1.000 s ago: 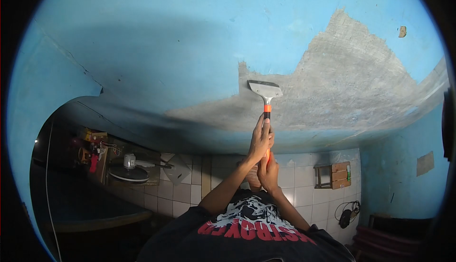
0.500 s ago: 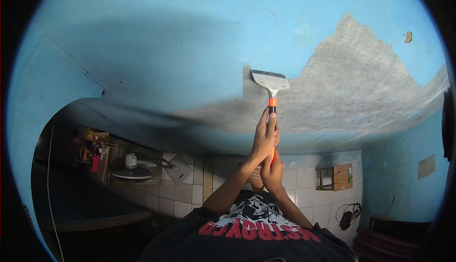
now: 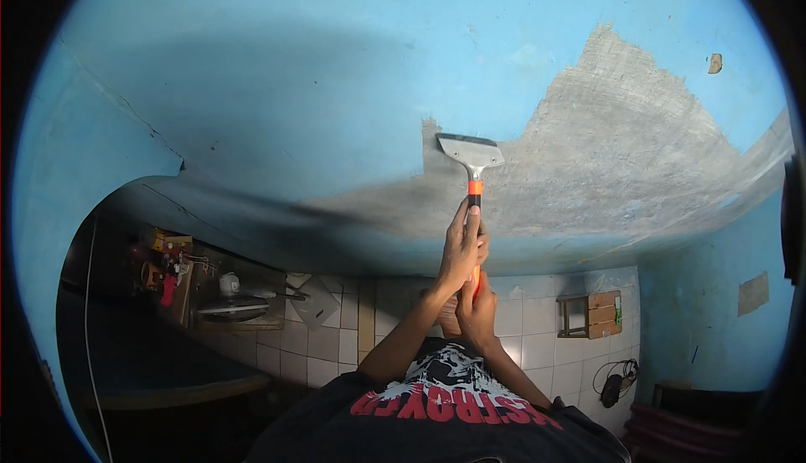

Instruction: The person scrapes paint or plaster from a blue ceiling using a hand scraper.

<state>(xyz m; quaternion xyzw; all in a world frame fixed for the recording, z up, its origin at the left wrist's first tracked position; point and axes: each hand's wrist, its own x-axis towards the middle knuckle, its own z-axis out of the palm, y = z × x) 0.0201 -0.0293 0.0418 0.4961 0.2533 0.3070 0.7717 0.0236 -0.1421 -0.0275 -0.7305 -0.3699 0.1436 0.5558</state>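
A scraper (image 3: 471,151) with a wide metal head and an orange and black handle is held upright against the blue wall (image 3: 277,85). Its blade lies at the upper edge of a bare grey patch (image 3: 604,136), just below blue paint. My left hand (image 3: 461,245) grips the upper part of the handle, one finger stretched along it. Lower down, my right hand (image 3: 478,316) is closed round the handle's orange end.
Below is a tiled floor (image 3: 541,354) with a small wooden stool (image 3: 603,314) and a coiled black cable (image 3: 615,386) at the right. A fan (image 3: 232,308) and assorted items stand at the lower left, beyond an arched opening.
The scraper and both my hands have shifted slightly down and left in view. The blade sits a little lower on the wall, and both hands keep their hold.
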